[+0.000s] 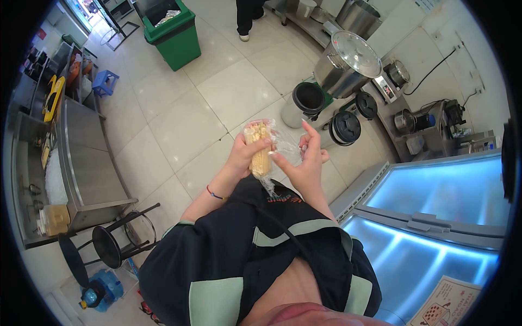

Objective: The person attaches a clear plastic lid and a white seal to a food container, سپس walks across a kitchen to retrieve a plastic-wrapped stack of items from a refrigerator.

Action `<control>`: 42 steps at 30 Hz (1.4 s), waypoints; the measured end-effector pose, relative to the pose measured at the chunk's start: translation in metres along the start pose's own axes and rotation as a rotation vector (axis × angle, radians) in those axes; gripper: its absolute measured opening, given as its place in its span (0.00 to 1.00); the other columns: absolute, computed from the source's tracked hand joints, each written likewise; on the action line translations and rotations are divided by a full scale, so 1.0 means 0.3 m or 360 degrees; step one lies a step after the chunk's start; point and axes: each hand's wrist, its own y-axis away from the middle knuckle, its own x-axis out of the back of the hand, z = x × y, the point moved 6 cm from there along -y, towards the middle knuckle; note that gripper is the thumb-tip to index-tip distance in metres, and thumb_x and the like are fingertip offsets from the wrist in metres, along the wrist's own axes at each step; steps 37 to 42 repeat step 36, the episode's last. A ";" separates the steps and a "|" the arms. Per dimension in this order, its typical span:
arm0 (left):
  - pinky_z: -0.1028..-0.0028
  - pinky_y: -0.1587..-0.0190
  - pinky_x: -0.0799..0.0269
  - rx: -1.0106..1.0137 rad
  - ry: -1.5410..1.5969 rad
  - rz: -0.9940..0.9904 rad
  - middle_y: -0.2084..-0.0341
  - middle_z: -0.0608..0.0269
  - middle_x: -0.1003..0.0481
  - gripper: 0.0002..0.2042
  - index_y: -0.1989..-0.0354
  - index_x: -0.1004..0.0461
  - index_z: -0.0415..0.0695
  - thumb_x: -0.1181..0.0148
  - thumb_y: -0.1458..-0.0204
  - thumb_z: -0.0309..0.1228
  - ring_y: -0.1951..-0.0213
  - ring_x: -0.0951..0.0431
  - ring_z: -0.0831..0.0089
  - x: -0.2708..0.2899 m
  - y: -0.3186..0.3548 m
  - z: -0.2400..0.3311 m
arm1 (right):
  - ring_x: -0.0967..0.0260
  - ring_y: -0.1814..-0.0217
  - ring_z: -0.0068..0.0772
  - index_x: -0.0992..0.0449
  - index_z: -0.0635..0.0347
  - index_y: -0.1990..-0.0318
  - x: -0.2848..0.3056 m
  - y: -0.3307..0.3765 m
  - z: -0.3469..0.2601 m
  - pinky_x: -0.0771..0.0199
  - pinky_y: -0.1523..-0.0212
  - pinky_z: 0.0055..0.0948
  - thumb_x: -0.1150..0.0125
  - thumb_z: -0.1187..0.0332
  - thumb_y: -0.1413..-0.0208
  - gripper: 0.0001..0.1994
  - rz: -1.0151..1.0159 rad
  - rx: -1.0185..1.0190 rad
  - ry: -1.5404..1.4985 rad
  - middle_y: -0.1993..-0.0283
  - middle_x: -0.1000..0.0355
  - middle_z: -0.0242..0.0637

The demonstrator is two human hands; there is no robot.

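My left hand (241,154) is closed around a pale yellow ear of corn (261,162), held upright in front of my chest. Clear plastic wrap (287,148) covers the corn, crumpled at its top and hanging loose below it. To the right of the corn is my right hand (311,160), its index finger raised and its thumb reaching toward the corn. Its other fingers curl in where the film stretches over to them, so it seems to grip the wrap's edge. The exact pinch is partly hidden.
A green bin (176,41) stands far left on the tiled floor. A lidded steel pot (348,62) and black-topped containers (309,98) are at the far right. Lit glass-topped fridge (429,187) sits close right; steel counter (92,157) and black stools (107,247) stand left. Another person's legs (246,19) show far ahead.
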 end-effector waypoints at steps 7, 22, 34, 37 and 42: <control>0.69 0.62 0.25 0.0100 0.0027 -0.0102 0.61 0.58 0.28 0.23 0.46 0.40 0.40 0.45 0.46 0.40 0.62 0.25 0.69 0.027 0.038 -0.052 | 0.41 0.74 0.21 0.28 0.57 0.68 -0.082 0.017 0.020 0.51 0.61 0.29 0.39 0.61 0.49 0.09 -0.0224 0.0299 -0.0034 0.74 0.35 0.27; 0.71 0.56 0.29 0.0416 0.0161 -0.0168 0.62 0.59 0.26 0.18 0.52 0.34 0.40 0.39 0.50 0.31 0.60 0.25 0.71 0.014 0.120 -0.262 | 0.48 0.80 0.12 0.36 0.58 0.60 -0.136 0.173 0.169 0.46 0.76 0.16 0.51 0.64 0.38 0.08 -0.0296 -0.0645 -0.1018 0.79 0.35 0.25; 0.58 0.55 0.26 0.0403 0.0483 -0.0222 0.61 0.62 0.29 0.26 0.46 0.41 0.46 0.43 0.57 0.23 0.60 0.25 0.68 0.051 0.066 -0.253 | 0.45 0.77 0.15 0.40 0.56 0.46 -0.063 0.208 0.289 0.36 0.66 0.24 0.52 0.56 0.39 0.19 -0.0037 -0.1038 -0.1945 0.79 0.43 0.21; 0.56 0.51 0.29 0.0386 0.0415 -0.0256 0.58 0.61 0.30 0.25 0.46 0.40 0.46 0.44 0.56 0.23 0.59 0.25 0.68 0.046 0.059 -0.238 | 0.43 0.76 0.17 0.42 0.56 0.43 -0.089 0.222 0.306 0.35 0.63 0.26 0.54 0.52 0.39 0.23 -0.0202 -0.1098 -0.2010 0.78 0.42 0.23; 0.56 0.51 0.29 0.0386 0.0415 -0.0256 0.58 0.61 0.30 0.25 0.46 0.40 0.46 0.44 0.56 0.23 0.59 0.25 0.68 0.046 0.059 -0.238 | 0.43 0.76 0.17 0.42 0.56 0.43 -0.089 0.222 0.306 0.35 0.63 0.26 0.54 0.52 0.39 0.23 -0.0202 -0.1098 -0.2010 0.78 0.42 0.23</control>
